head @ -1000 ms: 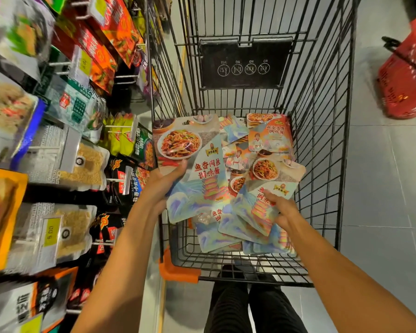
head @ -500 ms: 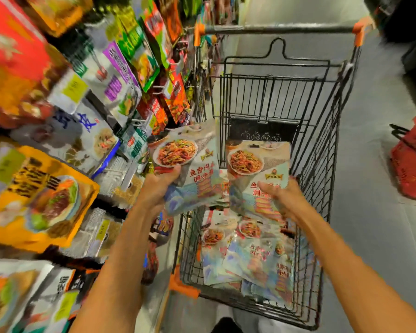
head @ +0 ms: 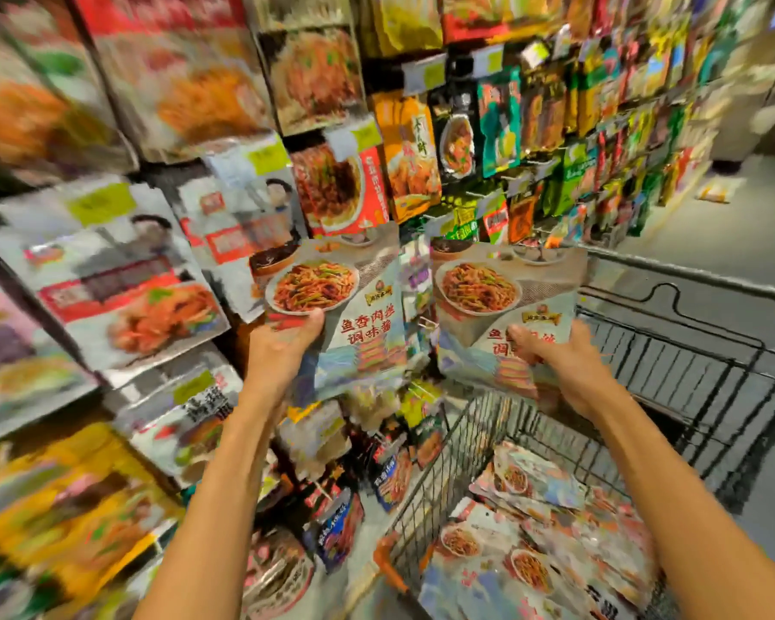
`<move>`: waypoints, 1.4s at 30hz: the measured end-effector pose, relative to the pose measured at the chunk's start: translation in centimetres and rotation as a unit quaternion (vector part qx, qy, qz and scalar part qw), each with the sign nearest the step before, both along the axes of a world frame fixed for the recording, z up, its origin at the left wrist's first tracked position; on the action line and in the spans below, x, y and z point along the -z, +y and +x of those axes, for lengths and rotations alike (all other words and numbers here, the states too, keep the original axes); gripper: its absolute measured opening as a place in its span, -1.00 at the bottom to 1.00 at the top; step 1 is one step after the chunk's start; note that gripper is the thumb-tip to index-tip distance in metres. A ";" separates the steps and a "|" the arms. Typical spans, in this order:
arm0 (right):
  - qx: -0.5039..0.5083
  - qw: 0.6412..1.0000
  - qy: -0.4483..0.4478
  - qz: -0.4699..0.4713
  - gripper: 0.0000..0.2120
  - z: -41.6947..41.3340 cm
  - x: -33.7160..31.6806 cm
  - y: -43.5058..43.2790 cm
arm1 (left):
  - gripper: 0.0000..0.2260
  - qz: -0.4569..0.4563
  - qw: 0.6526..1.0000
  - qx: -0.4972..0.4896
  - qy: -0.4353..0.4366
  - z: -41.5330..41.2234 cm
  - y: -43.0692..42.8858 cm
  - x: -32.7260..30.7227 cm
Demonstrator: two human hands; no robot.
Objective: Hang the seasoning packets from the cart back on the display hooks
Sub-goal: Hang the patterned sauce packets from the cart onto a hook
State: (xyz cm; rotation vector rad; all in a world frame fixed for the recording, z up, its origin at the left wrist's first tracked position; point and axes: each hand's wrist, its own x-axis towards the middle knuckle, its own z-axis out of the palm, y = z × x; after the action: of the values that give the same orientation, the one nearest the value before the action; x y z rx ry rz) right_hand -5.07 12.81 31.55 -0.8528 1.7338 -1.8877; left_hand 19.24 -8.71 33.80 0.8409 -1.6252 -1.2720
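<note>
Shop aisle, seen from my head: a display wall crowded with hanging food pouches runs ahead of me and off past my left arm. Much of it is smeared by blur, with yellow-green price tags dotted over it. Grey floor opens out beyond my right arm.

Left hand is up in front of that wall. The thumb curls over the face of the left packet, pressing just under the printed plate, and the other fingers are hidden behind the pouch. That's a pinch at its lower left edge. Right hand is level with it and a little apart, doing the same on the right packet. Its thumb lies across the red lettering, with the fingers tucked behind where I can't see them.

Both packets stand upright, faces toward me, side by side with a narrow gap between them. Each has the same design: a white plate of shredded stir-fry up top, a gold badge, red characters, then pale blue and pastel stripes lower down. Their top edges overlap the wall's pouches. Whether either one is on a hook, I can't tell.

Under my right forearm sits the black wire cart, with an orange corner guard low between my forearms. Inside it lie loose packets of the same kind, flat and overlapping in a heap.
</note>
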 end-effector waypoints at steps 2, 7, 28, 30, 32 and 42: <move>-0.040 0.999 0.020 -0.018 -0.85 2.0 -2.2 -1.8 | -0.74 -0.025 0.998 -0.052 0.000 3.8 0.5 -2.2; -0.124 0.989 0.071 -0.033 -0.84 7.9 -5.4 -6.3 | -0.66 -0.078 0.982 -0.168 -0.014 13.1 3.4 -6.0; -0.392 0.920 0.022 0.006 -0.90 40.2 -3.3 -17.1 | -0.83 -0.021 0.903 -0.429 -0.018 45.6 10.1 -3.9; -0.416 0.910 0.005 0.006 -0.92 42.7 -3.8 -18.6 | -0.89 -0.020 0.895 -0.446 -0.007 47.6 9.5 -4.3; -0.432 0.902 0.000 0.008 -0.93 44.9 -4.4 -20.4 | -0.88 -0.016 0.887 -0.461 0.003 49.4 8.6 -4.4; -0.498 0.867 -0.032 -0.005 -0.89 52.6 -7.5 -29.6 | -0.96 -0.055 0.856 -0.514 0.017 53.4 3.9 -3.6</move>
State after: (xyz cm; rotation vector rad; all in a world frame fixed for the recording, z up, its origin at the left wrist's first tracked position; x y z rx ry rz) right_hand 47.49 -16.77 39.06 -1.3217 0.8984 -1.1735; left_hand 72.61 -4.85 37.41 1.3371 -0.9159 -0.4102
